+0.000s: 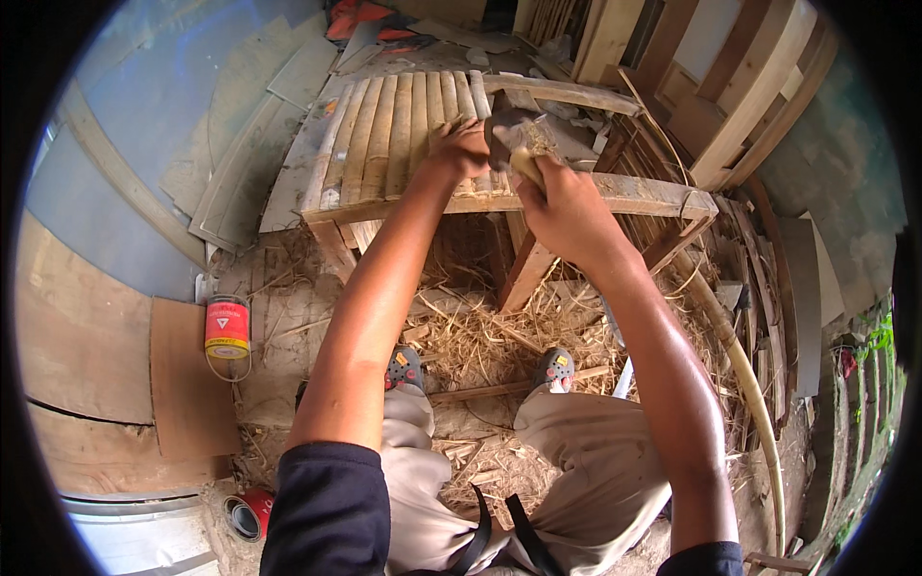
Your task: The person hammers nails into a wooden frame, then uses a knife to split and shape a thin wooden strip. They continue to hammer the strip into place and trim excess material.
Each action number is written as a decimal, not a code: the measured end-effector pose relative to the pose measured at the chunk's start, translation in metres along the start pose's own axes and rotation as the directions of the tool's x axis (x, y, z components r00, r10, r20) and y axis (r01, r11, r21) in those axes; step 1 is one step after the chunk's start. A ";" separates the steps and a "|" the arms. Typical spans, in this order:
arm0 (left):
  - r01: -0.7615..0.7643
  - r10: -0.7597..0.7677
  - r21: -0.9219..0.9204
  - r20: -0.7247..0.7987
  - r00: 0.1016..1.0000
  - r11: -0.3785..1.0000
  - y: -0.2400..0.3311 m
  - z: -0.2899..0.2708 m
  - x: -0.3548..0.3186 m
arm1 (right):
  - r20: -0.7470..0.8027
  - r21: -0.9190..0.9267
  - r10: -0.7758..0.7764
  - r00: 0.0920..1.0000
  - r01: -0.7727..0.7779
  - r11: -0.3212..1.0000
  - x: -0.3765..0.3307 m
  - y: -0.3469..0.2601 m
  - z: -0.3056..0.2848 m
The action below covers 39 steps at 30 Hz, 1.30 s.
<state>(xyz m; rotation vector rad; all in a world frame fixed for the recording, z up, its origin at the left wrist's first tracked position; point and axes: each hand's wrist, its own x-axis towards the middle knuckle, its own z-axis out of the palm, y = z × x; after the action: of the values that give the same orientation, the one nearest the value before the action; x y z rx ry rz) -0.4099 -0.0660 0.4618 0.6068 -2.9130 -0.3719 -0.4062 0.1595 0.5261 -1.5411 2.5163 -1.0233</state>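
A half-slatted wooden bench frame [634, 195] stands in front of me. Pale split-bamboo slats [384, 134] lie side by side across its left part. My left hand [463, 149] rests on the slats near their right edge, its fingers spread. Close beside it, my right hand [567, 206] is closed around the pale handle [525, 165] of a tool. The tool's dark, broad head is blurred and partly hidden, so I cannot tell its exact kind. It is right next to my left fingers.
Shavings and strips [480, 336] litter the floor under the bench and around my shoes. A red and yellow can [228, 326] stands at left; another red can [250, 514] lies nearer. Timber [759, 96] leans at far right. A long pole [735, 346] curves along the right.
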 end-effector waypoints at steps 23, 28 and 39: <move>-0.015 0.015 0.002 0.026 1.000 1.000 -0.011 0.008 0.019 | -0.076 0.172 0.164 0.984 -0.149 0.974 -0.008 0.024 0.012; -0.024 0.024 0.005 0.039 0.999 1.000 -0.010 0.004 0.015 | -0.062 0.160 0.125 0.990 -0.114 0.981 -0.008 0.023 0.014; -0.025 0.025 -0.018 -0.005 1.000 1.000 -0.011 0.006 0.016 | -0.011 0.134 0.171 0.985 -0.168 0.977 -0.007 0.031 0.014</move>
<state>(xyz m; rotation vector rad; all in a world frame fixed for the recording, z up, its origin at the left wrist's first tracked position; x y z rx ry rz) -0.4217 -0.0809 0.4548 0.5680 -2.9064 -0.3921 -0.4225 0.1667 0.4966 -1.2629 2.4847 -1.1611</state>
